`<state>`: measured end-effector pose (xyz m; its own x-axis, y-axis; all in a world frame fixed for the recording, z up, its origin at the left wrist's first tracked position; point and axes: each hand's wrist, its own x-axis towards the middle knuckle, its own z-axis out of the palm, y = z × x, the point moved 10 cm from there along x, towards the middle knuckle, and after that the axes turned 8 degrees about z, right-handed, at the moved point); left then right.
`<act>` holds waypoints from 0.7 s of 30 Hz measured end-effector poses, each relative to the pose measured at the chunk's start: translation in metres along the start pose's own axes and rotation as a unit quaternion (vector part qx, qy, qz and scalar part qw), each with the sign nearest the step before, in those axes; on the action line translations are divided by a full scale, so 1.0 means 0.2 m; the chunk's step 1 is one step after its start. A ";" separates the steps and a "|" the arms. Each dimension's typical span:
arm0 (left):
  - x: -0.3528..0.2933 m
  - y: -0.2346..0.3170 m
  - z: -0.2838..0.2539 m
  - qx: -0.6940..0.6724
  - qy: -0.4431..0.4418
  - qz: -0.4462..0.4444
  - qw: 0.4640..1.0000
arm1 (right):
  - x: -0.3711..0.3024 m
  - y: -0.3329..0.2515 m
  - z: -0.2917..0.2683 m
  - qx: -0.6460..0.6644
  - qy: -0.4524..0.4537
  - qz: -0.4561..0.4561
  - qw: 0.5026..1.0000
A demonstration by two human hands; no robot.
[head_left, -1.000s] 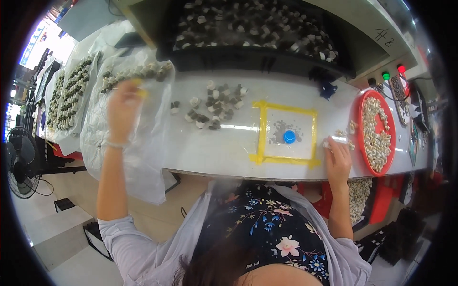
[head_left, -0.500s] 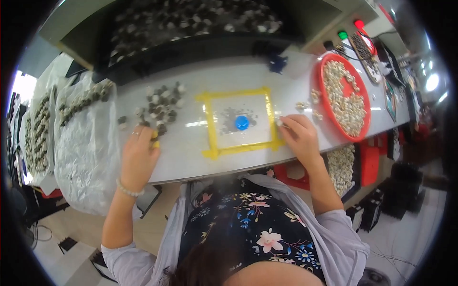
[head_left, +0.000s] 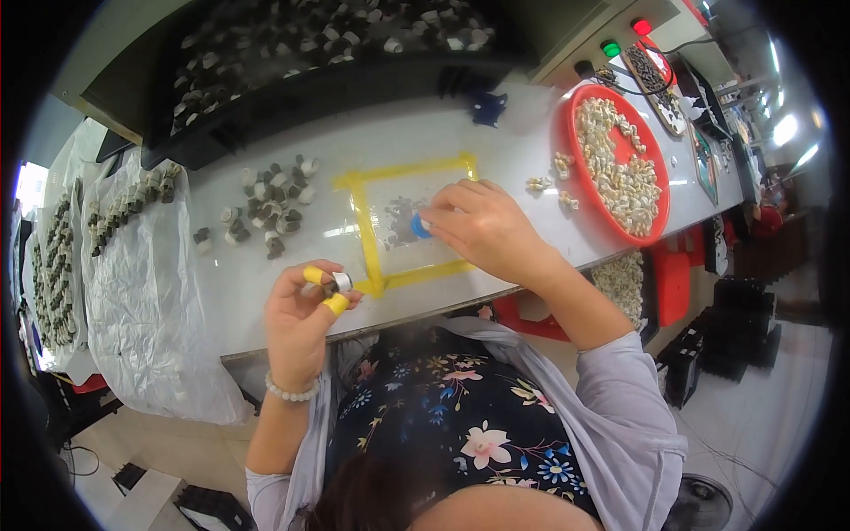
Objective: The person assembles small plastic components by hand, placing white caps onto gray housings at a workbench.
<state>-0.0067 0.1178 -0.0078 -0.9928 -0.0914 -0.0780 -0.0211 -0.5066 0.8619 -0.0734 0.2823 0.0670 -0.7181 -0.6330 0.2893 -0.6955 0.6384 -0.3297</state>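
My left hand (head_left: 299, 323), with yellow covers on thumb and finger, pinches a small black-and-white cylindrical part (head_left: 340, 283) above the table's near edge. My right hand (head_left: 491, 228) reaches across the yellow tape frame (head_left: 365, 234), fingertips pressed together at a round blue cap (head_left: 419, 227). A tiny pale piece shows at those fingertips; its exact kind is unclear. Dark specks (head_left: 400, 221) are scattered inside the frame beside the cap. Left of the frame lies a loose group of similar black-and-white parts (head_left: 274, 199).
A red oval tray (head_left: 657, 199) of small cream-coloured pieces stands at the right, with several loose pieces (head_left: 538, 184) beside it. Farther back is a black bin (head_left: 354, 115) of black-and-white parts. Plastic sheeting (head_left: 146, 292) with rows of parts lies at the left.
My left hand has left the loose group and come nearer with one black-and-white part. My right hand has moved left, from the frame's right edge to the blue cap.
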 end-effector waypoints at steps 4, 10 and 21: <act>-0.01 -0.07 0.07 -0.045 -0.022 -0.056 0.997 | 0.00 -0.01 0.04 -0.051 -0.042 -0.007 0.998; -0.02 -0.15 0.08 -0.118 -0.006 -0.072 0.990 | 0.02 -0.03 0.07 -0.064 -0.069 -0.011 0.995; 0.02 -0.20 0.18 -0.079 -0.022 -0.008 0.997 | -0.10 0.16 0.05 0.360 -0.033 0.234 0.903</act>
<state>-0.0139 0.1687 -0.0256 -0.9967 -0.0462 -0.0671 -0.0224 -0.6365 0.7710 -0.0812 0.3116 0.0412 -0.9101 -0.4069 -0.0788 -0.1037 0.4075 -0.9073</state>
